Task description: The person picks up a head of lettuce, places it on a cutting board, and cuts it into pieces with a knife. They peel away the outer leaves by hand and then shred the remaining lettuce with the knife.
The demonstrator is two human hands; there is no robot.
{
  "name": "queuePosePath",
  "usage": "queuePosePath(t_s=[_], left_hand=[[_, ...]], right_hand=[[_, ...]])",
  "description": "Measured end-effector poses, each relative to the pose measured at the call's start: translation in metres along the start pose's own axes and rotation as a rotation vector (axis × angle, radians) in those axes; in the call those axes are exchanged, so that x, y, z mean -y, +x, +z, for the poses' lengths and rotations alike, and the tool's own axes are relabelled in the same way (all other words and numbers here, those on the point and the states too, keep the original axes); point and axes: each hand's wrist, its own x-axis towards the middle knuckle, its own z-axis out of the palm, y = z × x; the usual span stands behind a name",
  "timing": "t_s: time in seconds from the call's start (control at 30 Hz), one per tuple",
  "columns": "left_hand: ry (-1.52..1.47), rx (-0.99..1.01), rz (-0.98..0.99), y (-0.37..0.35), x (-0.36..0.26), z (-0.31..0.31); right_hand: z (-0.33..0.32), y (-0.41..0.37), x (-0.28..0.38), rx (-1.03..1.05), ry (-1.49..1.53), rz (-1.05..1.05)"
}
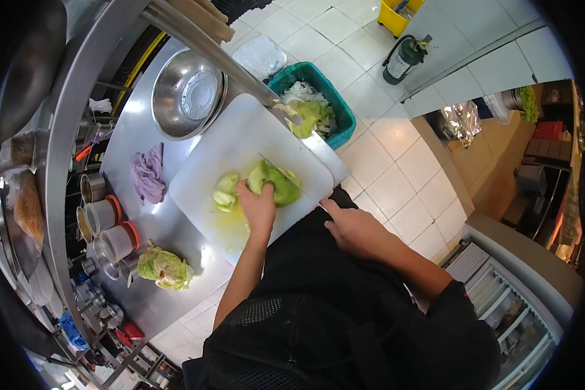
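My left hand is closed on a piece of green lettuce on the white cutting board. At the board's near right edge, my right hand is wrapped around the handle of a knife. The thin blade runs across the lettuce, away from me and to the left. Another pale lettuce piece lies just left of my left hand, and yellowish-green juice wets the board below it. A larger lettuce head with browned leaves sits on the steel table, left of my forearm.
A steel bowl stands beyond the board, near a crumpled purple cloth. Orange-rimmed containers line the left side under a steel shelf post. A green bin with leaf scraps stands past the board; a fire extinguisher is farther right.
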Motion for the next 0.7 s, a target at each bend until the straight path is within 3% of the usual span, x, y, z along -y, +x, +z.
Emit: queuePosePath(t_s=[0.07,0.17,0.27,0.37,0.43,0.47,0.5,0.53,0.57,0.63,0.7], left_hand=[[-0.033,0.008,0.0,-0.001,-0.006,0.003],[-0.168,0.025,-0.154,-0.009,-0.02,0.003],[-0.241,0.009,-0.14,-0.005,0.0,0.012],[-0.232,-0.017,0.008,-0.004,0.005,0.005],[-0.806,0.135,-0.371,-0.014,-0.036,-0.023],[-0.795,0.136,-0.359,-0.008,-0.027,-0.032],[-1.08,0.298,-0.503,0.004,-0.01,-0.043],[-1.36,0.465,-0.642,0.014,-0.003,-0.054],[-1.346,0.457,-0.62,0.017,-0.01,-0.062],[-1.632,0.631,-0.757,0.014,-0.031,-0.071],[-1.656,0.645,-0.768,0.015,-0.042,-0.075]], right_hand=[[0.01,0.008,-0.005,0.006,-0.029,0.004],[0.035,0.03,-0.025,-0.026,0.017,0.025],[0.043,0.055,-0.041,-0.054,0.044,0.007],[0.031,0.066,-0.049,-0.092,0.06,0.017],[0.023,0.068,-0.077,-0.131,0.27,-0.12],[0.023,0.074,-0.095,-0.241,0.239,-0.327],[0.012,0.073,-0.101,-0.246,0.25,-0.34],[-0.005,0.069,-0.099,-0.226,0.161,-0.287],[-0.019,0.07,-0.09,-0.207,0.073,-0.237],[-0.044,0.073,-0.068,-0.268,-0.057,-0.179],[-0.053,0.076,-0.057,-0.321,-0.192,-0.099]])
